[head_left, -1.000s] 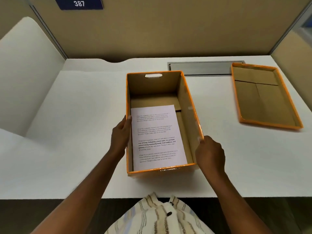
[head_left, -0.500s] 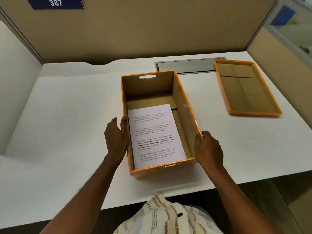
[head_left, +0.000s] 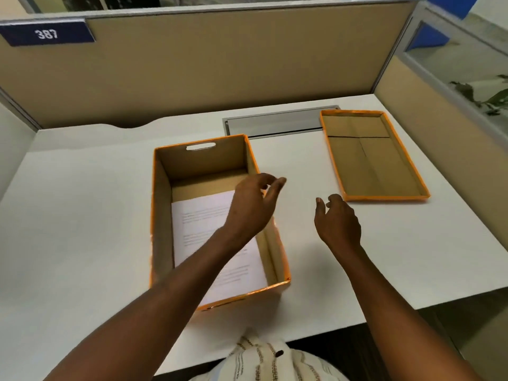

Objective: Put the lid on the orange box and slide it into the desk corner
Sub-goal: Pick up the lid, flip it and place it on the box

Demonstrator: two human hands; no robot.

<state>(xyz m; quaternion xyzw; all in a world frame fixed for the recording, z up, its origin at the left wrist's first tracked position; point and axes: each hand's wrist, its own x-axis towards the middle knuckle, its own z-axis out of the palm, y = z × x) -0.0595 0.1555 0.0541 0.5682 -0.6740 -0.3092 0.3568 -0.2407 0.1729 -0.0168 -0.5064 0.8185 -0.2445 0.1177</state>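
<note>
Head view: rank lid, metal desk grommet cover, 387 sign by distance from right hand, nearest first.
From the right hand:
1. lid, upside down, just beyond it to the right.
2. metal cover, farther back, set in the desk.
3. 387 sign, far left on the partition.

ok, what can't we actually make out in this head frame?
- Text on the sheet in the orange box: motion-blurred, and the left hand and forearm cover part of it.
- Box's near outer wall: hidden by the steep camera angle.
- Lid lies inside-up; its top face is hidden against the desk.
- Right hand: palm faces away.
</note>
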